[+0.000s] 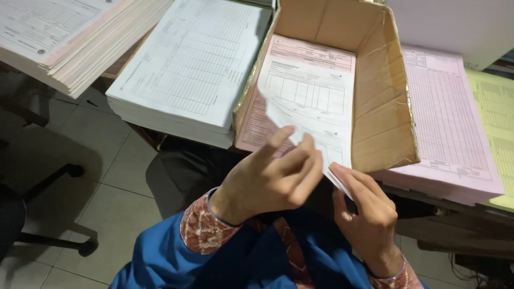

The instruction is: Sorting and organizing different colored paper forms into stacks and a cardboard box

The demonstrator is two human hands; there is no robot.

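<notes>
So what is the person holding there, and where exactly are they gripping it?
A white printed paper form, held by both hands at its lower edge: the left hand pinches the bottom-left part, the right hand the bottom-right corner.

An office: stacks of printed forms crowd a desk, with a chair base on tiled floor.

We see a thick stack of white forms on the desk, beside another stack at upper left. A pile of pink sheets lies at right, next to yellow sheets. Below, a chair base stands on the tiled floor.
</notes>
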